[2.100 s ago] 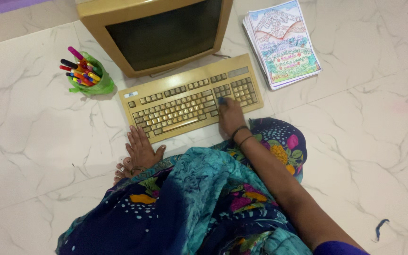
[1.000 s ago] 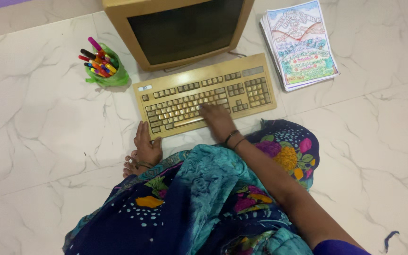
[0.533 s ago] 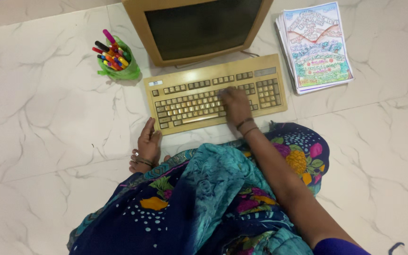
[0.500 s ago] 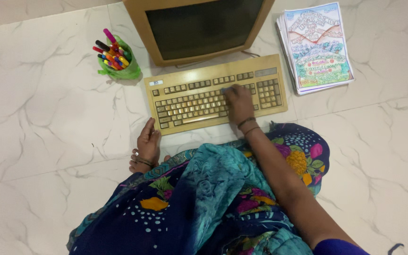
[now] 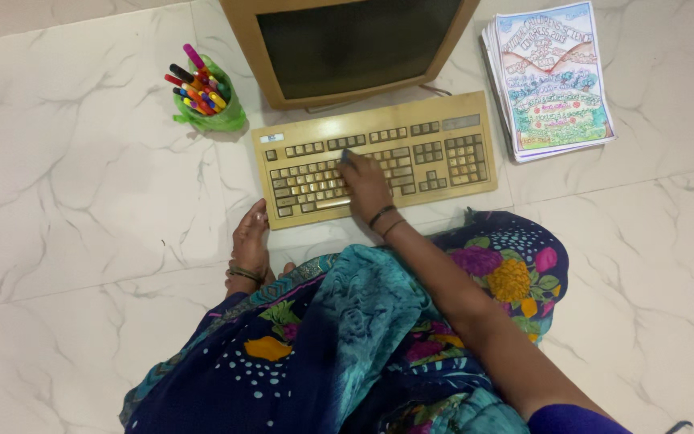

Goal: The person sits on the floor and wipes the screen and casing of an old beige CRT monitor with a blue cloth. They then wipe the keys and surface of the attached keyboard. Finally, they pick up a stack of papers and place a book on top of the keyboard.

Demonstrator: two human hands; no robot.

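head view: right hand [image 5: 365, 185] seemingly pinches something blue on beige keyboard [image 5: 443, 157], colourful booklets [image 5: 552, 76] right.

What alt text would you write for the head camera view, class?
A seated person's right hand rests on a yellowed keyboard on a marble floor, before an old monitor. A green cup of markers stands left, a stack of coloured sheets right.

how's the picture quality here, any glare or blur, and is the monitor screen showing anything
Head view: even, soft light, sharp overall; a faint sheen on the marble floor; the monitor screen is dark and its top is cut off; the right hand on the keyboard is barely blurred.
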